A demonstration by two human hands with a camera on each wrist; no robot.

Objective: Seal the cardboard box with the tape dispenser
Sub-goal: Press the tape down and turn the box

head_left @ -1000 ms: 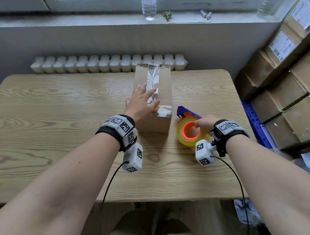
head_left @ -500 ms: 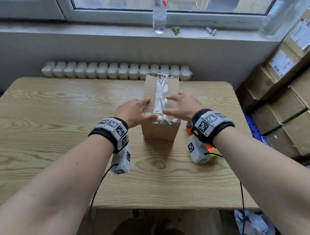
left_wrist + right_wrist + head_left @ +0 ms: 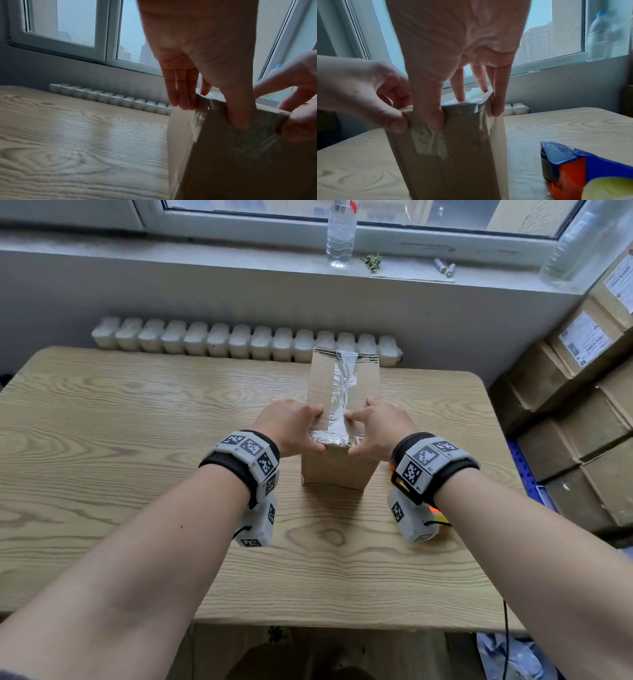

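A long cardboard box (image 3: pixel 337 470) lies mid-table, a strip of clear tape (image 3: pixel 344 392) running along its top and over the near edge. My left hand (image 3: pixel 291 426) and right hand (image 3: pixel 380 426) are at the near end. Each thumb presses the tape end (image 3: pixel 428 142) onto the front face. In the left wrist view my left fingers (image 3: pixel 180 88) lie straight down the box's left side (image 3: pixel 180 148). My right fingers (image 3: pixel 498 88) rest straight on the top and right side. The blue and orange tape dispenser (image 3: pixel 573 166) lies on the table right of the box, mostly hidden behind my right wrist in the head view.
The wooden table (image 3: pixel 137 474) stands against a wall with a white radiator (image 3: pixel 239 342). A water bottle (image 3: pixel 340 231) and small items sit on the windowsill. Stacked cartons (image 3: pixel 575 405) and a blue crate (image 3: pixel 524 474) crowd the right side.
My right hand let go of the tape dispenser and came over to the box. Both hands moved to the near end, and the thumbs now press the tape onto the front face.
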